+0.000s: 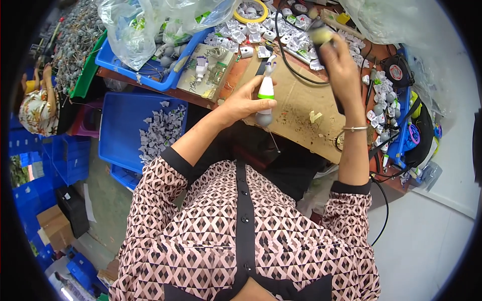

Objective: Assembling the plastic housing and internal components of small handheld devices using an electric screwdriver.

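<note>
My left hand (246, 103) is closed around a small white plastic figure (267, 85) with a bright green band. A grey ball sits at its lower end, and a thin metal rod sticks out below that. My right hand (341, 65), raised over the right side of the bench, grips a long dark tool (319, 45) with a pale yellowish upper end. Motion smears this tool, so its exact kind is unclear. The two hands are well apart. Beneath them lies a cardboard sheet (296, 108) with dark specks and a yellowish scrap (315, 117).
White plastic parts (253, 30) and a yellow tape roll (251, 11) cover the back. A black cable (296, 72) loops across the bench. Blue trays (120, 135) stand at left. More parts and grey balls (384, 113) lie at right. Another person (39, 110) is at far left.
</note>
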A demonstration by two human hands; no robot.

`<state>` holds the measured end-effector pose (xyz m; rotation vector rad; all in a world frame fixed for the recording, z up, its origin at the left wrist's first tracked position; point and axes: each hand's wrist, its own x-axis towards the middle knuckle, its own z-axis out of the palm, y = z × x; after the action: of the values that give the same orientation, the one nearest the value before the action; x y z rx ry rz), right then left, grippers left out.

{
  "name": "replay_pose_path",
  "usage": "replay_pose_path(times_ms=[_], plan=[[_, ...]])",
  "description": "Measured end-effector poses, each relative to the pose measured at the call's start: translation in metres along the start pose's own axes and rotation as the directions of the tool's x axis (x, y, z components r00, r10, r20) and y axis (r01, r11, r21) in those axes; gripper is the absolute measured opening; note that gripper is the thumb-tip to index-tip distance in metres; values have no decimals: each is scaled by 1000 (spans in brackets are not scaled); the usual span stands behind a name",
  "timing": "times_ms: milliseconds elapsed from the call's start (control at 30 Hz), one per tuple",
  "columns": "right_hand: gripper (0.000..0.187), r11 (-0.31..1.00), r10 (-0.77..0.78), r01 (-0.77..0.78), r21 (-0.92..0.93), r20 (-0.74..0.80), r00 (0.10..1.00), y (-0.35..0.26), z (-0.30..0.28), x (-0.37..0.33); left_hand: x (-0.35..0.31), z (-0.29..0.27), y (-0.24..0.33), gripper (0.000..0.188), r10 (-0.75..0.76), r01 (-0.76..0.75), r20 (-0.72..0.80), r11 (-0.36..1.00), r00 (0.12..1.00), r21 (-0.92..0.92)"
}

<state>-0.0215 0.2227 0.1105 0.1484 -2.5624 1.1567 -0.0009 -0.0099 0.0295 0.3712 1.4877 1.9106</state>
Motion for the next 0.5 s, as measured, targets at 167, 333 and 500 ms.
replay_pose_path(times_ms=[167,333,500], plan=[[44,919,26,20,-393,112,993,19,31,-33,-14,-8,-1,54,94,-94,-110,996,990,1],[43,842,-96,147,-519,124,988,36,36,-39,-7,-18,-29,60,193,-182,-160,980,968,81],[41,768,-312,296,-568,72,947,73,29,-64,23,1,-41,63,201,-202,-45,979,979,-33]])
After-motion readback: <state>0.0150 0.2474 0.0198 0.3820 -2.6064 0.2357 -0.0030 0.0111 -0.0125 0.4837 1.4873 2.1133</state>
